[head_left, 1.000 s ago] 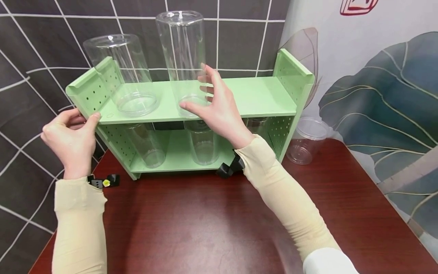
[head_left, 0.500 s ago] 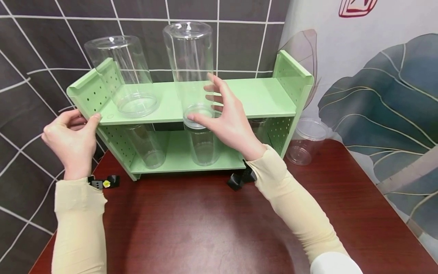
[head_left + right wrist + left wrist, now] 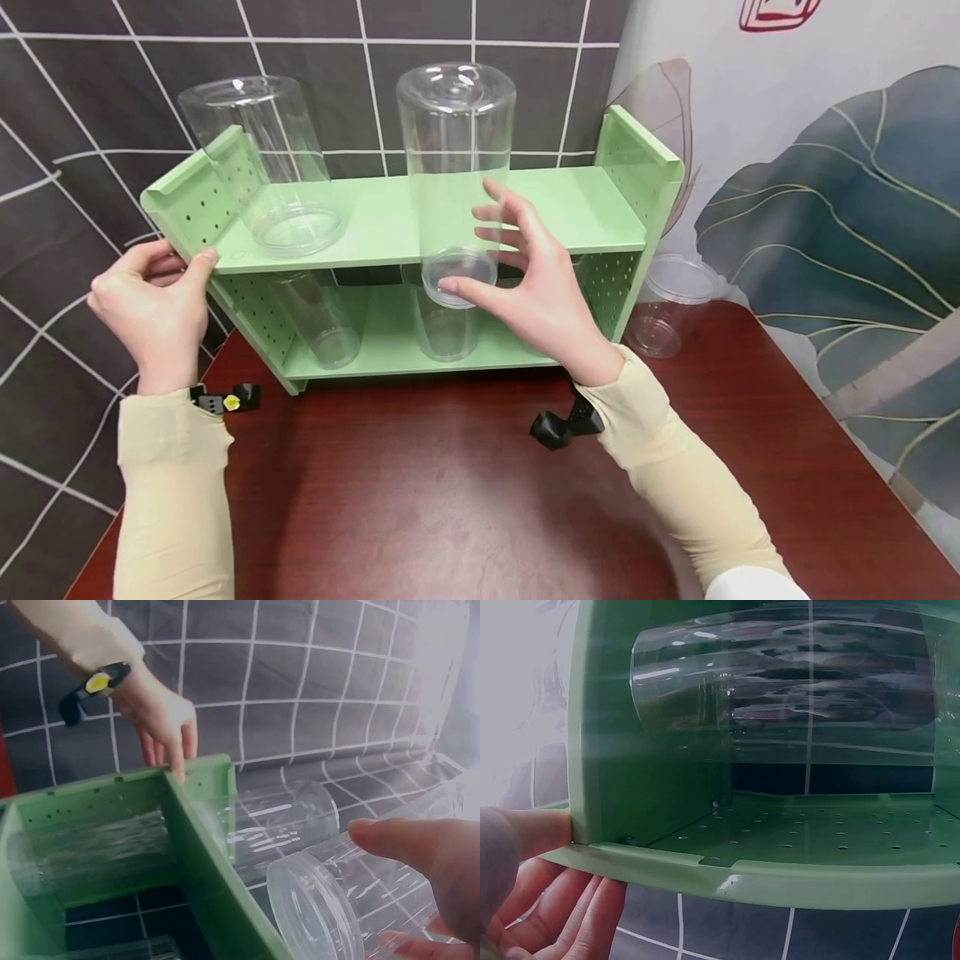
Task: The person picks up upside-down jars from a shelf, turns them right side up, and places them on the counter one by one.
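Note:
My right hand (image 3: 551, 287) grips a tall clear plastic jar (image 3: 453, 142) near its lower end, thumb in front and fingers round the far side. The jar hangs in front of the upper board of a green two-tier shelf (image 3: 558, 200), lid end down and base up. In the right wrist view its translucent lid (image 3: 311, 907) lies right beside the board. My left hand (image 3: 153, 296) pinches the shelf's left corner, thumb on the front edge and fingers curled behind, as the left wrist view shows. A wide clear jar (image 3: 258, 167) stands on the upper board beside it.
On the lower board stand several clear jars, among them a slim one (image 3: 322, 329) and a middle one (image 3: 446, 329). A lidded clear tub (image 3: 667, 308) stands on the red-brown table (image 3: 420, 483) right of the shelf. Dark tiled wall (image 3: 540, 92) is close behind.
My right hand has brought the tall jar off the upper board, forward and to the right, past the board's front edge. The left hand has kept its hold on the shelf corner.

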`<state>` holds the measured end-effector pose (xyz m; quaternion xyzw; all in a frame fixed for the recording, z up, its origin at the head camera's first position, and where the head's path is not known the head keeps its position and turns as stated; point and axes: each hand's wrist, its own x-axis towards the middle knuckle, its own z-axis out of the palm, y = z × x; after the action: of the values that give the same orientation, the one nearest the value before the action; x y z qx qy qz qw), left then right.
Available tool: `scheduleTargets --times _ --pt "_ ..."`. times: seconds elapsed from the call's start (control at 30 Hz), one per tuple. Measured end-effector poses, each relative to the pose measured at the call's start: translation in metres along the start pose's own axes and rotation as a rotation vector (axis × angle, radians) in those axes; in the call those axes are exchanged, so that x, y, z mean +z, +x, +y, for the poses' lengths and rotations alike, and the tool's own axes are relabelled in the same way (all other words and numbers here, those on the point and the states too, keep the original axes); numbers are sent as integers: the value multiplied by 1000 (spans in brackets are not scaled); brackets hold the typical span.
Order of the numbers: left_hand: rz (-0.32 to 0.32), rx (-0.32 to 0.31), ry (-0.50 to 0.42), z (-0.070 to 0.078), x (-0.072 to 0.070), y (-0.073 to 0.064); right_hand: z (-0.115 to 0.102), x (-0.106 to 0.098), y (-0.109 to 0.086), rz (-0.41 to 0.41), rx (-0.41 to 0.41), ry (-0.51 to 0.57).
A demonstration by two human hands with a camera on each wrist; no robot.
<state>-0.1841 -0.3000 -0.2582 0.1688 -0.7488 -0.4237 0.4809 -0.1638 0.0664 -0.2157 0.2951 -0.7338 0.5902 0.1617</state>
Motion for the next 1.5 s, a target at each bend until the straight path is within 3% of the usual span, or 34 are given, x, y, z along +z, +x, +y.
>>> scheduleTargets --times 0.23,0.5,0.87,1.1,1.37,1.5 --pt "1 3 3 -1 0 1 32 -3 -18 -57 -50 16" --pt "-3 -18 -1 -3 1 2 65 -16 -45 -69 -116 -89" --pt "-25 -8 14 -4 0 2 92 -46 -85 -166 -23 -124" --pt "-10 17 22 -5 0 1 102 -58 -99 -242 -33 -140" --pt "51 36 -124 -14 7 -9 110 -58 -109 -319 -58 -164" --pt "32 5 -173 -11 5 -19 112 -57 -111 -354 -83 -178"
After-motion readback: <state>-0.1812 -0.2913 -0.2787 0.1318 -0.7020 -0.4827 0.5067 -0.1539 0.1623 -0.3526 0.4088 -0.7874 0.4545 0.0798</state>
